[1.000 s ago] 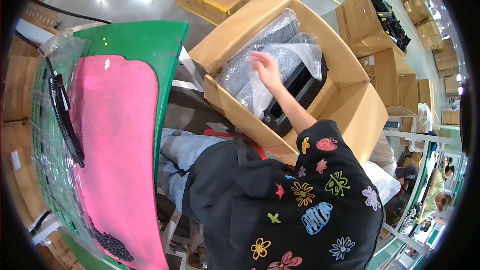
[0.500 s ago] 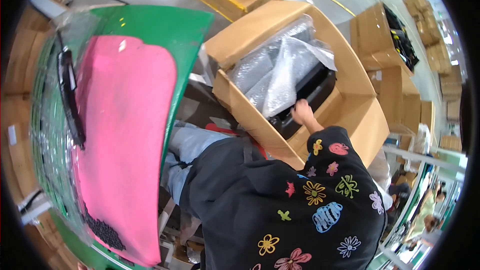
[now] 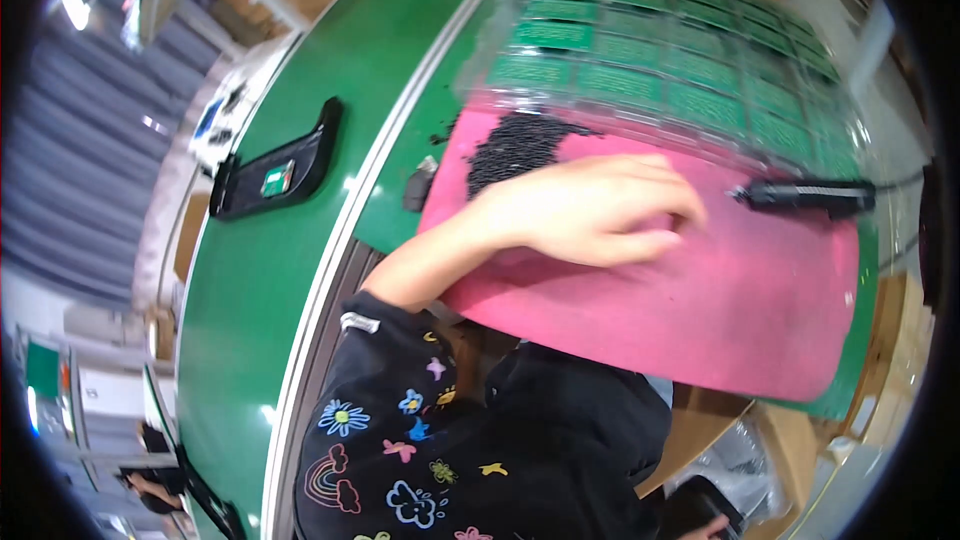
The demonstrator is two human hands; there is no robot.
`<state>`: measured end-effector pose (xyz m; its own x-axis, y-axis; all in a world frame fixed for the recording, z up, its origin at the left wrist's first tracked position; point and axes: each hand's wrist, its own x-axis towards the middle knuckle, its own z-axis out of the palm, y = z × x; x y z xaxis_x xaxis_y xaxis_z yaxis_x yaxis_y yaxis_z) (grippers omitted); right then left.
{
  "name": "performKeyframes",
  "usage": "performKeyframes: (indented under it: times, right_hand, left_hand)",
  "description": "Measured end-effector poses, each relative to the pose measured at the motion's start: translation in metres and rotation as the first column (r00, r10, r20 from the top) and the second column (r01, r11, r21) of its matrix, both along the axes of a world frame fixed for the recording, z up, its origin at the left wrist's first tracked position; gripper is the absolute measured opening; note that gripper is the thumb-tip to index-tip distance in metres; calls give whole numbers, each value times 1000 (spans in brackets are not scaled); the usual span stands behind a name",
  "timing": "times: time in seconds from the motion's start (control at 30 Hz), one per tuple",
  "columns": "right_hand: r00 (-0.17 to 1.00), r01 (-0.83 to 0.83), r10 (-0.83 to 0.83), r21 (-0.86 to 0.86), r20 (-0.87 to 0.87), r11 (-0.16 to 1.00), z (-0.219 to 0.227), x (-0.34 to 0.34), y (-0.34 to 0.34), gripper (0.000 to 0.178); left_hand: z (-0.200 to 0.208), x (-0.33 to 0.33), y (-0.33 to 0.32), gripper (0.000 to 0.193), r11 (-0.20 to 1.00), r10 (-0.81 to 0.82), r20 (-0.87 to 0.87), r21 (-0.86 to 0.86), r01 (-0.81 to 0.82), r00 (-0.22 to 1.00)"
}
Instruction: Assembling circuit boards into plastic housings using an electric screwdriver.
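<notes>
Blurred by motion, my left hand (image 3: 610,210) is above a pink mat (image 3: 640,325), thumb apart from the fingers and nothing visible in it. Beside its wrist lies a heap of small black pieces (image 3: 515,152), perhaps screws. A black electric screwdriver (image 3: 810,197) with a cord rests on the mat, right of the fingers. At the lower edge, my right hand (image 3: 708,530) shows only partly, its fingers closed at the edge of a black plastic part (image 3: 690,508). That part is at an open cardboard box (image 3: 795,445) with clear bubble wrap (image 3: 745,460) inside.
Clear plastic trays of green circuit boards (image 3: 650,55) stand behind the mat. Left of it runs a long green bench (image 3: 235,310) with a black plastic housing (image 3: 275,175) holding a small green board. A small dark block (image 3: 420,187) sits by the mat's left edge. Another person (image 3: 155,480) is far left.
My view has swung left from the cardboard box to the mat and bench. My left hand has come into view over the mat; my right hand is now at the lower edge, still at the black part.
</notes>
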<state>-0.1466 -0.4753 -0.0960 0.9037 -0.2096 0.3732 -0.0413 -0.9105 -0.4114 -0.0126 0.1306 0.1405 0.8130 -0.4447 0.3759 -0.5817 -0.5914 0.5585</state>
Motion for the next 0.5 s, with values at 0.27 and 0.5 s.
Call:
performKeyframes:
  times: [0.27, 0.5]
  right_hand:
    - [716, -49, 137, -147, 685, 988, 178, 178, 45, 52]
    - [564, -636, 825, -620, 34, 460, 237, 213, 214, 12]
  left_hand:
    - [-46, 25, 0, 18, 976, -20, 132, -214, 48, 991]
    - [-60, 20, -9, 22, 968, 223, 161, -153, -199, 961]
